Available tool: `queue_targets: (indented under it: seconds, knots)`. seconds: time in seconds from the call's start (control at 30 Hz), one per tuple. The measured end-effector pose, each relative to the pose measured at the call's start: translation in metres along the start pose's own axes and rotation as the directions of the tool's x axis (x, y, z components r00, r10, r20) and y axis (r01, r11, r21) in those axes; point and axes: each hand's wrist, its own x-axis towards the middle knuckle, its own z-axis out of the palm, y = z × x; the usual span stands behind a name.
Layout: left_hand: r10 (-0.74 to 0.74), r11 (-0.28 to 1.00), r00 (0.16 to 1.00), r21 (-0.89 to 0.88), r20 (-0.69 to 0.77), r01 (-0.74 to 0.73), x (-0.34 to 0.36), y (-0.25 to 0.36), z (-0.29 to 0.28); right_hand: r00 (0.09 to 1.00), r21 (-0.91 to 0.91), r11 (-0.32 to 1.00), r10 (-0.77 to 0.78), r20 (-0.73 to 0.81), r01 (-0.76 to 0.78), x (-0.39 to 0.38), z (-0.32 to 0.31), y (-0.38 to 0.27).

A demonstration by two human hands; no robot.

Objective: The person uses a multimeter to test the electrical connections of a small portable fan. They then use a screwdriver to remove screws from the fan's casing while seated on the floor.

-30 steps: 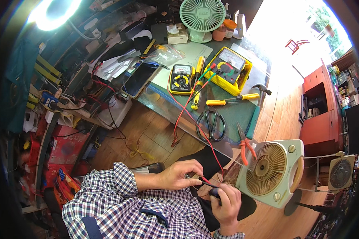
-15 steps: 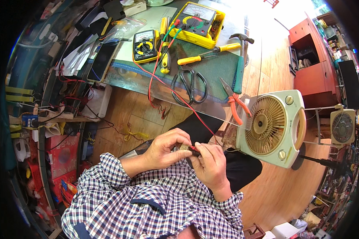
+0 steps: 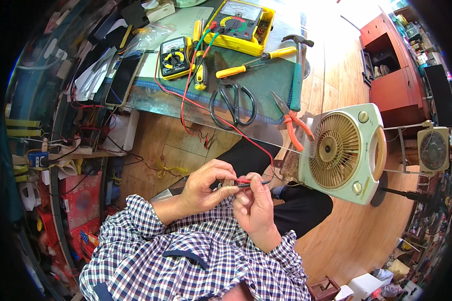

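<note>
Above my lap, my right hand (image 3: 256, 208) pinches a red test probe (image 3: 243, 180) and a dark probe (image 3: 247, 185) lying side by side between thumb and fingers. Close beside it, my left hand (image 3: 208, 185) is closed with thumb and fingertips at the probes' far ends. A small thing in its fingers is mostly hidden and too small to name. From the right hand, a red lead (image 3: 246, 138) runs up over the table edge toward the small black and yellow analog multimeter (image 3: 176, 57). A larger analog multimeter (image 3: 236, 26) sits in a yellow case.
On the glass-topped table with its green mat (image 3: 271, 93) lie black-handled scissors (image 3: 233, 105), red-handled pliers (image 3: 292, 123), a hammer (image 3: 297, 75) and yellow-handled screwdrivers (image 3: 232, 71). A phone (image 3: 124, 80) lies at left. A box fan (image 3: 341, 153) stands right of my knees.
My right hand has turned and its fingers have shifted, so both probes show more. The red lead now bows out beside that hand. The whole view has shifted slightly.
</note>
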Motion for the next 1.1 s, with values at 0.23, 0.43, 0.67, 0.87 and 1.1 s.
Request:
queue_targets:
  seconds: [0.23,0.43,0.67,0.87,1.1]
  knots:
    - [0.010,0.999,1.000,-0.035,0.021,-0.009,0.001,-0.002,0.001,0.998,-0.124,0.990,-0.068,0.004,0.068,0.004,0.005,-0.003]
    - [-0.001,0.999,0.999,-0.039,0.035,0.003,0.000,-0.003,0.001,0.993,-0.167,0.985,-0.066,-0.093,0.050,0.006,0.012,-0.002]
    - [-0.063,0.995,0.997,-0.072,0.039,0.065,0.001,-0.006,0.001,0.984,-0.206,0.970,-0.149,-0.101,0.126,0.009,0.009,-0.004]
    - [-0.127,0.989,0.988,-0.064,0.088,0.133,0.003,0.001,0.000,0.974,-0.247,0.959,-0.176,-0.146,0.136,0.005,0.008,-0.010]
    - [-0.053,0.999,0.994,-0.006,0.097,0.054,0.005,0.000,-0.002,0.970,-0.225,0.968,-0.158,-0.184,0.115,0.007,0.011,-0.007]
